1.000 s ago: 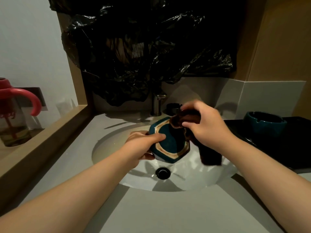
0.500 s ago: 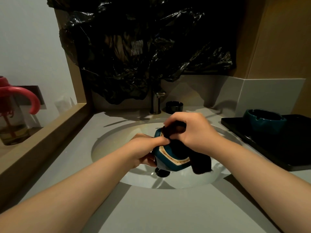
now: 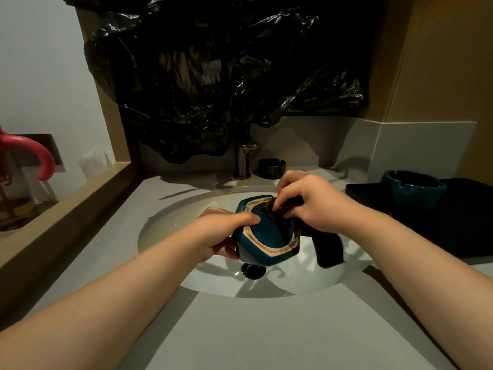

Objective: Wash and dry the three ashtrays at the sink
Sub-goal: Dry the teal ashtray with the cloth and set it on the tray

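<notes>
Over the white sink basin (image 3: 170,228) my left hand (image 3: 226,231) grips a teal hexagonal ashtray (image 3: 266,241) with a cream rim, tilted toward me. My right hand (image 3: 312,204) pinches a dark brown cloth (image 3: 326,247) and presses it into the ashtray's far inner edge; the cloth's tail hangs down to the right. A second teal ashtray (image 3: 412,186) stands on a black tray (image 3: 474,225) at the right. A small black ashtray (image 3: 271,168) sits beside the faucet (image 3: 244,161).
The drain (image 3: 253,271) lies under the held ashtray. Black plastic sheeting (image 3: 226,76) covers the wall above the faucet. A wooden ledge (image 3: 66,206) runs along the left, with a glass jar and a pink handle (image 3: 34,156) behind it. Grey countertop (image 3: 266,329) lies in front.
The ashtray dropped lower in the basin and then turned more open-side up. My right hand shifted the cloth from the ashtray's middle to its far inner edge.
</notes>
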The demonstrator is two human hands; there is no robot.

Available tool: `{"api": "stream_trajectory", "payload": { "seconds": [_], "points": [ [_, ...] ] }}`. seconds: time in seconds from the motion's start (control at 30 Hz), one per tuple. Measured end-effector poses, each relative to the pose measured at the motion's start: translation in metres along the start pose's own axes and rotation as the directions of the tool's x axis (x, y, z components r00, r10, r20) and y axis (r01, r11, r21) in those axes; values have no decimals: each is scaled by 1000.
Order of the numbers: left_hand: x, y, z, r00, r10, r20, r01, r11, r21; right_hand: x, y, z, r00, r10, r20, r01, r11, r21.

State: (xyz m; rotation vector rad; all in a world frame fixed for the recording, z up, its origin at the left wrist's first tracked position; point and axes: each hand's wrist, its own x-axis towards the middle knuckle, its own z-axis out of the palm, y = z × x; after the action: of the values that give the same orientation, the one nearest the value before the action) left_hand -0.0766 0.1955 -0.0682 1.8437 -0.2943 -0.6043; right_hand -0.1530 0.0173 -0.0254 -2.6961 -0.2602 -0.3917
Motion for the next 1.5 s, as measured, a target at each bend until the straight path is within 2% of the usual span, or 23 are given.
{"api": "stream_trajectory", "payload": {
  "seconds": [0.1, 0.2, 0.3, 0.4, 0.5, 0.6, 0.67, 0.73, 0.8, 0.87, 0.97, 1.07, 1.17, 1.23, 1.33, 1.43, 1.5],
  "points": [
    [-1, 0, 1, 1000, -2, -11, 3, 1000, 22, -1, -2, 5, 999, -42, 10, 43, 996, -74],
    [-2, 0, 2, 999, 15, -30, -14, 1000, 14, 3, -11, 17, 990, -125, -69, 118, 987, -107],
    [0, 0, 1, 989, 76, -123, -82, 996, -41, 5, -7, 12, 983, -68, -168, 40, 986, -163],
    [3, -1, -1, 974, 101, -202, -117, 991, -68, -2, -2, 7, 997, 32, -72, -41, 992, -121],
    [3, -1, 0, 964, 100, -248, -128, 987, -99, -6, -14, 15, 999, -11, 40, 13, 999, -36],
    [2, -1, 5, 957, 97, -275, -141, 979, -145, 0, -26, 26, 996, -7, -90, 10, 1000, 26],
    [3, -1, 8, 948, 103, -301, -169, 964, -204, 3, -27, 29, 967, 101, -234, -85, 993, 78],
    [3, -1, 10, 941, 107, -321, -194, 948, -251, 6, -24, 28, 909, 228, -350, -189, 972, 141],
    [2, -1, 13, 938, 106, -329, -203, 940, -276, 6, -22, 28, 878, 254, -405, -211, 966, 149],
    [1, -1, 14, 936, 88, -342, -194, 937, -291, 4, -26, 32, 888, 219, -403, -168, 973, 159],
    [1, -2, 12, 925, 62, -374, -184, 936, -300, 1, -34, 35, 940, 137, -314, -91, 984, 156],
    [4, -2, 10, 917, 43, -396, -179, 933, -311, 0, -31, 25, 967, 143, -213, -104, 977, 184],
    [4, -1, 12, 916, 27, -399, -167, 932, -321, -4, -29, 25, 963, 136, -232, -109, 986, 127],
    [4, -2, 12, 920, 8, -392, -154, 926, -344, -6, -34, 33, 955, 40, -295, -34, 999, 26],
    [4, -3, 11, 937, -18, -350, -152, 880, -450, -6, -39, 47, 913, -196, -357, 179, 980, -81],
    [4, -4, 6, 953, -31, -301, -148, 821, -552, -6, -32, 48, 871, -355, -339, 318, 934, -160],
    [5, -4, 2, 962, -39, -269, -141, 773, -618, -6, -25, 44, 865, -388, -317, 345, 920, -185]
  ]
}}
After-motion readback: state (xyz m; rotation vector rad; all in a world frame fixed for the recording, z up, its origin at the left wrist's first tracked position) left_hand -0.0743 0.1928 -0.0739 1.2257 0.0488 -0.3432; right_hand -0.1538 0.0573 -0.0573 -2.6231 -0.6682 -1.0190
